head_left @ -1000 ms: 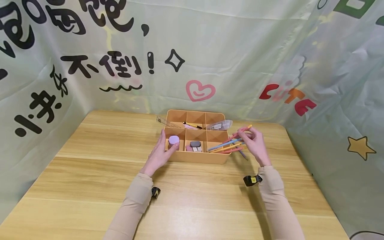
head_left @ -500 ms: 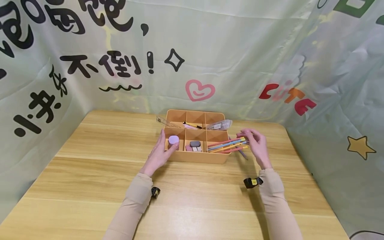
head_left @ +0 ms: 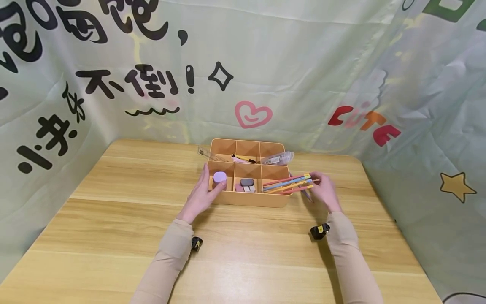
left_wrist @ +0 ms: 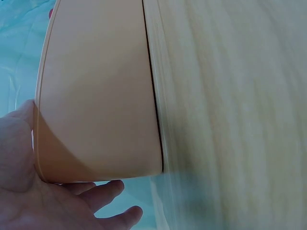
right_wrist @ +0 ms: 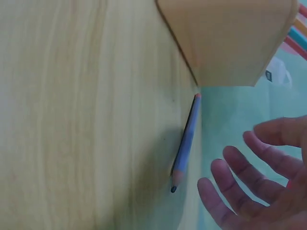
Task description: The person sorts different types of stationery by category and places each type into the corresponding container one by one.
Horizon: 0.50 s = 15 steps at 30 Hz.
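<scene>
A tan desk organizer with several compartments stands on the table. My left hand holds its near left corner, thumb over the front rim and fingers along the left side; the left wrist view shows the hand round that corner. Colored pencils lean in the front right compartment, their ends past the rim. Just right of them is my right hand. In the right wrist view that hand has spread, relaxed fingers with nothing in them, beside a blue-purple pencil lying on the table.
A purple-lidded small container sits in the front left compartment, erasers in the front middle. A clear ruler, a black-and-yellow pen and a clear plastic packet lie in the back row. A printed cloth hangs behind.
My right hand has let go of a red pencil, which now lies among the others in the compartment. It has then moved down toward the table beside the loose pencil. My left hand stays put.
</scene>
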### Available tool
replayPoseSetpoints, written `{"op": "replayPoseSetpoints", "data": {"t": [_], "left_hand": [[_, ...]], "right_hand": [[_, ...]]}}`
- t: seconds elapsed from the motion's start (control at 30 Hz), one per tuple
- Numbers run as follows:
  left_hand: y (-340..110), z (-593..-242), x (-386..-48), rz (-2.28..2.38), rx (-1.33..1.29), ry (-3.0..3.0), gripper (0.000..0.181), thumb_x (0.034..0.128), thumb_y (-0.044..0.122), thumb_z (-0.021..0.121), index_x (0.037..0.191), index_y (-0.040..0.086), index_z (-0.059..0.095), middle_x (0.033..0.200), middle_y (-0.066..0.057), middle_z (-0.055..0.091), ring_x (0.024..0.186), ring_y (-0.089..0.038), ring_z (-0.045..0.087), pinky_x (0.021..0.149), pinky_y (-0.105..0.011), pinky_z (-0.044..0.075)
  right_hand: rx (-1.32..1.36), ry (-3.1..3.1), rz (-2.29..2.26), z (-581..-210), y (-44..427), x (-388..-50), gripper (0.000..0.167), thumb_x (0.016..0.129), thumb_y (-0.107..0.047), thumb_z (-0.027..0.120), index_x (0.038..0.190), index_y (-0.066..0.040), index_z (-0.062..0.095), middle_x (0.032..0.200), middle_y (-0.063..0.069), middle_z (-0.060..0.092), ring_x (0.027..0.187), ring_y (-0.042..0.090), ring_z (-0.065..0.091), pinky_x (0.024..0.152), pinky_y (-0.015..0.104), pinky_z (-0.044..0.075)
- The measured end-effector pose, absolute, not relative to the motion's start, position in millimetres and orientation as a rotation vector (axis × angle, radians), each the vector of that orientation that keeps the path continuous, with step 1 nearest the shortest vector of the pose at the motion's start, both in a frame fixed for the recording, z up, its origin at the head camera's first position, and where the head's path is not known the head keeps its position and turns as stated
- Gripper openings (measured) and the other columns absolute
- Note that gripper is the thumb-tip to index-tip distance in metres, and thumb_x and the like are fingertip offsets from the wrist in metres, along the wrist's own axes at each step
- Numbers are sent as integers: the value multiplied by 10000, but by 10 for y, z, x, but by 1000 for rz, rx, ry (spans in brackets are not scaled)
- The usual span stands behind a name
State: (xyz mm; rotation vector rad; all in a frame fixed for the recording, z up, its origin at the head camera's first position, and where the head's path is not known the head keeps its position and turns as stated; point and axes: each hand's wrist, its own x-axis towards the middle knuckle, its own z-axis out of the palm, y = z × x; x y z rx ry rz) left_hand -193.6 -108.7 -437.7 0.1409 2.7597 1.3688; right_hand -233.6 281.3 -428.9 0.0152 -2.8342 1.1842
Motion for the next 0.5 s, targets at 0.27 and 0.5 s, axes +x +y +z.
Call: {"op": "replayPoseSetpoints", "data": {"t": [0.27,0.5], "left_hand": [[-1084,-4397,-1939,1362,138,2756,1006,993,590,507,1609,66,-91,1702,-178,-57,1576,-353,70,1286,-502,117],[-1083,-4416,-1943,1370,138,2753,1014,989,590,516,1611,61,-85,1701,-180,-53,1573,-366,76,1280,-522,121]], "right_hand": [[158,-3000,959,-4301,2799,-2417,362,873,-40,562,1203,100,614,1093,308,681,895,374,649,839,487,544],[269,-3032,828,-4320,2771,-2498,212,920,-110,571,1023,61,641,963,251,695,879,393,652,880,567,536]]}}
